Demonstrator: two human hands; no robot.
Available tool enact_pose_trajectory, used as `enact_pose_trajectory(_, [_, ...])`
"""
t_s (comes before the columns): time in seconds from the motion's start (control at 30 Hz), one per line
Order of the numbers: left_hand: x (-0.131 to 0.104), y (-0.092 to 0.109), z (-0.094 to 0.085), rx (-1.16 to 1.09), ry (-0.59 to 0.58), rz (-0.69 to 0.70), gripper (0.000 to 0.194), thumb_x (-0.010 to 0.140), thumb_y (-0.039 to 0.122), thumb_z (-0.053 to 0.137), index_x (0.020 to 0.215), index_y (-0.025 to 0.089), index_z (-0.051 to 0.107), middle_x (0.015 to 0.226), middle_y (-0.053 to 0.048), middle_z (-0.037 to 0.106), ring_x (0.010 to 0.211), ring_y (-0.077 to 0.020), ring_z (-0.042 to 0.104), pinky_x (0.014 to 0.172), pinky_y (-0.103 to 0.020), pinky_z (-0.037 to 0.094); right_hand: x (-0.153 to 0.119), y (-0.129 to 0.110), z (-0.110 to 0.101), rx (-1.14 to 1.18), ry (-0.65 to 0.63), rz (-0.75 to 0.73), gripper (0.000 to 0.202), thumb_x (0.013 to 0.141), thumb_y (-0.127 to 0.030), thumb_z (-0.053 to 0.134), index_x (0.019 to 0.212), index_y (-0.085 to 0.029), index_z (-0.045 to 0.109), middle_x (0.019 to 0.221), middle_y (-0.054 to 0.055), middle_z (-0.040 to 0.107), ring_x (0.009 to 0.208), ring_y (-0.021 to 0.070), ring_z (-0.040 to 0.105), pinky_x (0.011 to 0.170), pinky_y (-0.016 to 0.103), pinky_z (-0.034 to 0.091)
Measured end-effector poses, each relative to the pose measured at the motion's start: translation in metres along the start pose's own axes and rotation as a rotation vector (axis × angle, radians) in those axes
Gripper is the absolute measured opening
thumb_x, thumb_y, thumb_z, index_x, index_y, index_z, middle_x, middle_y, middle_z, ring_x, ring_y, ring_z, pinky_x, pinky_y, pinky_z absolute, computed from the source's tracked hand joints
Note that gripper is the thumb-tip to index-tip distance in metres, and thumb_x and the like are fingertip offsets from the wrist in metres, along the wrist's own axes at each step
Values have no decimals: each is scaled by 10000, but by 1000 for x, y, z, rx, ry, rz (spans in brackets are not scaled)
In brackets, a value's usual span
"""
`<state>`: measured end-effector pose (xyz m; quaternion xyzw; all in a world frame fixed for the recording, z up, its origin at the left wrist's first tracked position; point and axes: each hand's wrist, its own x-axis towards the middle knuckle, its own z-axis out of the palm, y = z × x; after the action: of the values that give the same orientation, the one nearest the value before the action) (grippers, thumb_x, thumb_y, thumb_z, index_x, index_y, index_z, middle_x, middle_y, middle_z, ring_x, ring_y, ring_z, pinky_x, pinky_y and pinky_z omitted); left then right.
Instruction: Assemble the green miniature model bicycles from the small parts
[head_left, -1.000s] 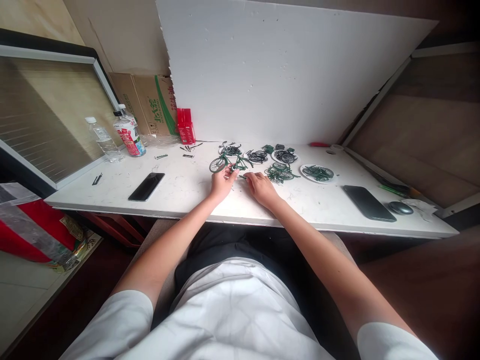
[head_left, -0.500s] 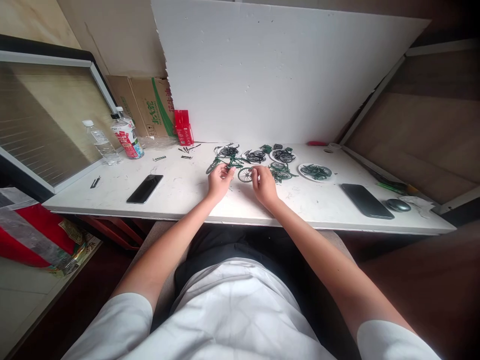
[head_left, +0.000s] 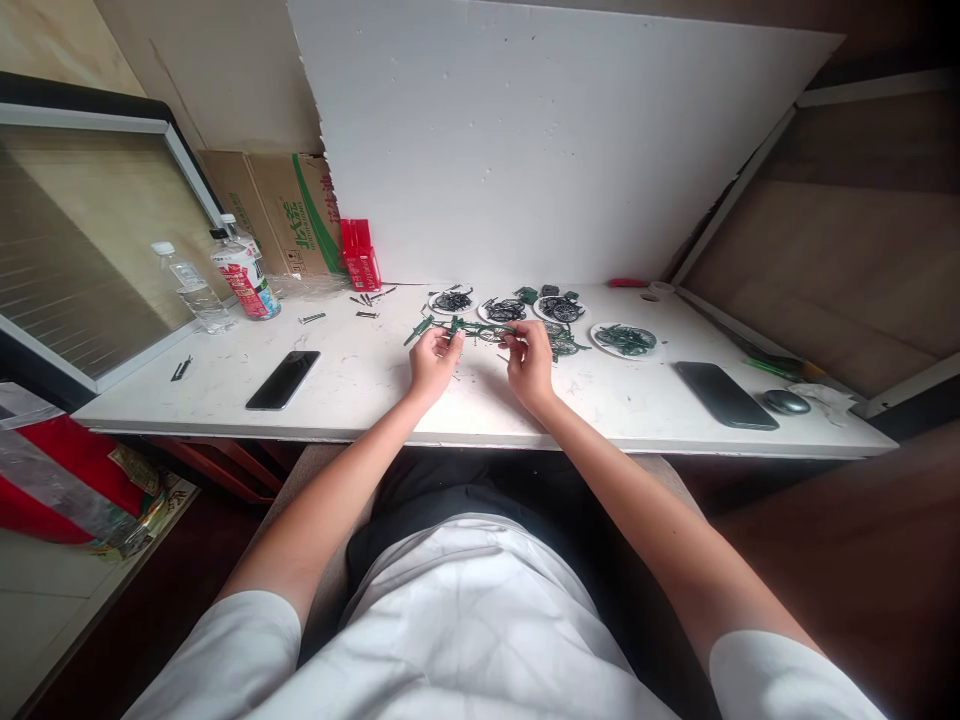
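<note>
My left hand (head_left: pixel 433 365) is closed around a dark green model bicycle frame (head_left: pixel 472 327), held just above the white table. Fingers of my right hand (head_left: pixel 529 365) pinch a small spoked wheel (head_left: pixel 495 336) at the frame's right end. Whether the wheel touches the frame or is fitted into it, I cannot tell. Behind my right hand lies a pile of green bicycle parts (head_left: pixel 566 342). White plates of small parts stand beyond: one with black pieces (head_left: pixel 452 301), another with dark parts (head_left: pixel 504 309), one with black wheels (head_left: pixel 561 309), and one with green pieces (head_left: pixel 626 341).
A phone (head_left: pixel 283 380) lies on the left, a larger dark phone-like slab (head_left: pixel 725 394) and a mouse (head_left: pixel 786 402) on the right. Bottles (head_left: pixel 244 280), a red box (head_left: pixel 361 255) and a carton (head_left: pixel 281 210) stand at the back left. A white board (head_left: pixel 562 140) rises behind the table.
My right hand has lifted the wheel from near the tabletop and brought it up against or beside the frame's right end. My left hand still holds the frame. The view has shifted slightly.
</note>
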<state>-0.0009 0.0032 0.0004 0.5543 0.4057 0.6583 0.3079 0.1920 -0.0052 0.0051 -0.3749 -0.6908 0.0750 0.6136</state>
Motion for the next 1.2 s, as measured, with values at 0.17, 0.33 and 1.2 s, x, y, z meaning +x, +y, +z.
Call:
enact_pose_trajectory(0.17, [-1,-1,1,23,-2,13,472,881,655,793,931,208,650,775,-27,692,678,-169,680,600,-277,544,2,-2,-1,-125,65,-118,231,1124,-329,421,1167,-253,635,1104,137,660,1078,288,648,861,461,615])
enact_pose_trajectory(0.33, [0,-2,1,43,-13,29,480,886,661,785,930,198,664,778,-38,698,704,-179,705,588,-267,555,3,-1,0,-35,64,-241,176,1115,-270,489,1155,-273,660,1062,111,683,1001,276,657,793,438,585])
enact_pose_trajectory(1.2, [-2,3,0,24,-113,-26,471,905,647,777,944,187,688,776,-35,718,614,-147,689,595,-266,548,0,5,1,-75,11,-211,131,1086,-317,611,1119,-283,732,1052,84,778,976,278,694,823,481,584])
